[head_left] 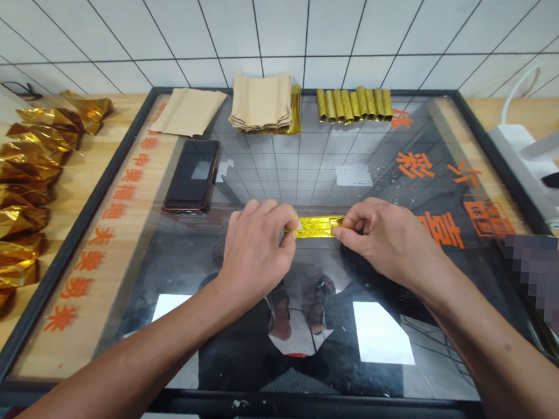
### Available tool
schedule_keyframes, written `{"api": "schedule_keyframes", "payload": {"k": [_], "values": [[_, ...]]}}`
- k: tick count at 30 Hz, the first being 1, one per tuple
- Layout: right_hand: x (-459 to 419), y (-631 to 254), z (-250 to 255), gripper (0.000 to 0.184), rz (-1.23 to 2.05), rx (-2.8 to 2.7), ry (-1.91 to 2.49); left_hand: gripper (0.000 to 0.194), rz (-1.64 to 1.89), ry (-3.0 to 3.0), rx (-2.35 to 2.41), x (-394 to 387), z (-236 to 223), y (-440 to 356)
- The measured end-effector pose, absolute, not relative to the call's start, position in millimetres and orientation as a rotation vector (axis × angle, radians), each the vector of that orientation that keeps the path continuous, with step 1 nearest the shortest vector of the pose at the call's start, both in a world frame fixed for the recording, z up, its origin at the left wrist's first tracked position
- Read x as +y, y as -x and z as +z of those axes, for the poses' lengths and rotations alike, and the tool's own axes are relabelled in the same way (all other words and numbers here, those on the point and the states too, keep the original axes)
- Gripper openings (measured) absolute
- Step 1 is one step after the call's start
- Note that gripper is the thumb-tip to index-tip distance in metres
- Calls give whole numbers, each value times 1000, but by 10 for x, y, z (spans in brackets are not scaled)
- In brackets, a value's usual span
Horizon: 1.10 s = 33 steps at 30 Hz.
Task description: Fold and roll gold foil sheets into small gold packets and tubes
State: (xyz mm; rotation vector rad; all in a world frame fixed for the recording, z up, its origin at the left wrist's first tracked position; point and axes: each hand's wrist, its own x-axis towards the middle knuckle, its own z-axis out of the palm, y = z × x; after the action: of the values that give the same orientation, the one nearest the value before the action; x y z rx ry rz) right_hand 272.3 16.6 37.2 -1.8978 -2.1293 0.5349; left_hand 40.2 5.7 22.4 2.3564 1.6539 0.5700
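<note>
Between my two hands a narrow strip of gold foil paper (317, 227) is stretched crosswise, just over the glass tabletop. My left hand (261, 240) pinches its left end between thumb and fingers. At the right end, my right hand (378, 235) grips it the same way. The foil looks folded or rolled; its underside is hidden. Beyond the hands, a row of gold rolled tubes (354, 105) lies at the far edge. Beside them sits a stack of brown paper sheets (261, 103) with gold foil (295, 110) showing at its side.
More brown sheets (189, 111) lie at the far left corner, above a dark phone (192, 175). Crumpled gold foil pieces (11, 216) line the wooden surface at left. A white power strip (536, 163) stands at right. A black frame (71, 246) edges the glass.
</note>
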Motion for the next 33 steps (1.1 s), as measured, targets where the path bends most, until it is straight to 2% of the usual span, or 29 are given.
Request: {"api": "schedule_keyframes", "payload": {"k": [4,12,21,29,31,33], "values": [[162,-2714,383,11,516,-2125,1928,22,459,-2703,1545,-24,228,-438],[162,-2707,374,10,510,-2124,1916,22,87,-3108,1245,-217,256,-568],[151,-2702,382,14,475,-2122,1951,36,198,-2961,1308,-210,229,-613],[112,-2832,426,6,585,-2050,1854,41,129,-2970,1341,-187,272,-648],[6,-2845,477,14,505,-2047,1782,40,117,-2977,1346,-192,274,-652],[-149,-2802,516,23,241,-2102,1697,41,125,-2982,1350,-198,271,-653]]}}
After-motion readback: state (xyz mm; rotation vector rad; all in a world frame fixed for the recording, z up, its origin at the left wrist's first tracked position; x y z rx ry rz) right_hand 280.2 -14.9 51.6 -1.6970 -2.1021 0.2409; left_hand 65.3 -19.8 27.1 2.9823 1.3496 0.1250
